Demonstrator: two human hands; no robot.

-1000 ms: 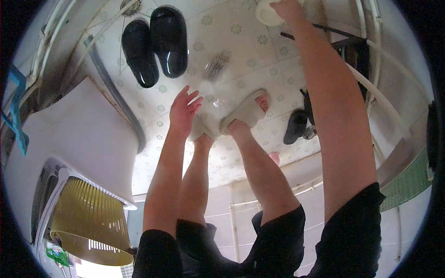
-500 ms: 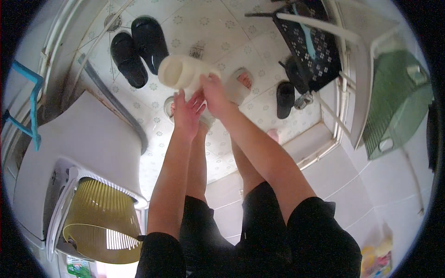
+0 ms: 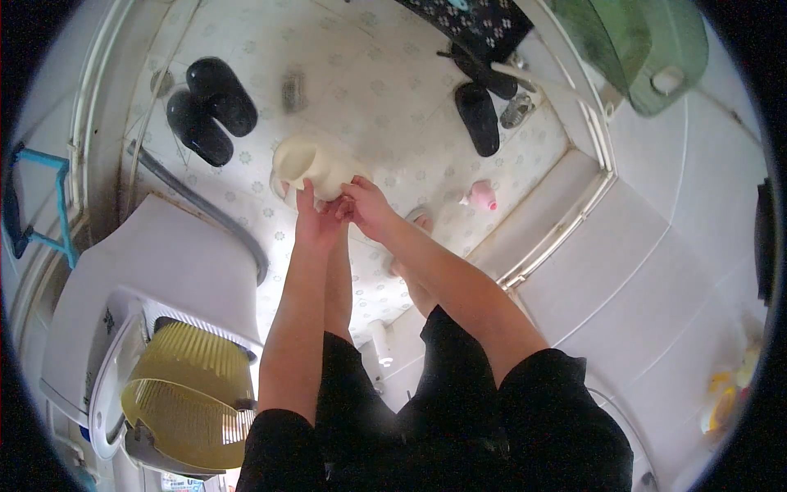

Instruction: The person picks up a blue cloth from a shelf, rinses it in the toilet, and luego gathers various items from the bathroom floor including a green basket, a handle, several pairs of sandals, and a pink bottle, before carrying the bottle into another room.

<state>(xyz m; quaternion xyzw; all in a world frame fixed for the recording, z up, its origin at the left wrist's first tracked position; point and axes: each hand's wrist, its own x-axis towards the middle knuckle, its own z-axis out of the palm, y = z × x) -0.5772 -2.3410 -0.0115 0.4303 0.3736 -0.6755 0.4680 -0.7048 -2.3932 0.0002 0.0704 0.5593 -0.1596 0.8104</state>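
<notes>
Cream slipper [image 3: 311, 166] on my feed
Left hand [image 3: 317, 223] and right hand [image 3: 370, 211] both grip it; black slippers [image 3: 215, 108] lie toward ten o'clock.

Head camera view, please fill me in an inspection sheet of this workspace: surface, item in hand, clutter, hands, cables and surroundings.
Surface: pale tiled floor with small flower motifs.
Job's things: one cream slipper, held in front of the person.
Clutter: pair of black slippers at far left; single black slipper and small pink object to the right.
Hands: left hand and right hand, both bare, both on the slipper; some fingers are hidden.
Cables: nothing seen; a grey hose lies by the white appliance.
Surroundings: yellow slatted basket at the appliance, left; pale tiled wall on the right.
</notes>
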